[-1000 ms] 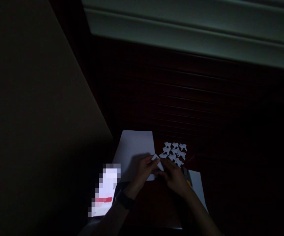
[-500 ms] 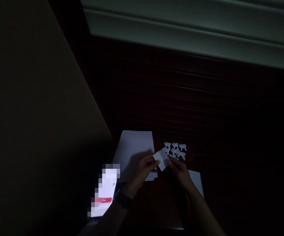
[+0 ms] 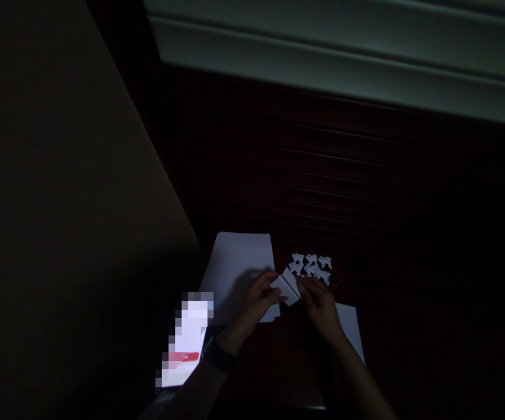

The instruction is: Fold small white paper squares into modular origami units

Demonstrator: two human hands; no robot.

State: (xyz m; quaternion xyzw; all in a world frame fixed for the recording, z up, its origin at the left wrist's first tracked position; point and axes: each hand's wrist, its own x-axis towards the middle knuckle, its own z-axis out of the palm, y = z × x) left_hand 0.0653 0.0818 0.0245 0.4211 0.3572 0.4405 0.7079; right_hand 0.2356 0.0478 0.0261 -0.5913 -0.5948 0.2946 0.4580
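Note:
A small piece of white paper point(image 3: 288, 287), folded along a crease, is held between both hands above the dark table. My left hand point(image 3: 259, 297) grips its left side with the thumb on top, a dark watch point(image 3: 220, 354) on that wrist. On the right edge, my right hand point(image 3: 319, 303) pinches the paper with its fingertips. Just beyond the hands lie several small folded paper figures point(image 3: 311, 267), set out in rows. Beneath and behind the left hand is a stack of white paper sheets point(image 3: 244, 254).
A lit screen point(image 3: 189, 338), partly pixelated, glows at the lower left beside the left forearm. Another white sheet point(image 3: 351, 329) lies partly behind the right forearm. A pale wall point(image 3: 81, 175) rises at left, and light slatted panels point(image 3: 322, 52) cross the top. The scene is dim.
The paper has gone from lying nearly flat to bent more sharply along its crease, a raised fold now showing. Both hands have shifted only slightly.

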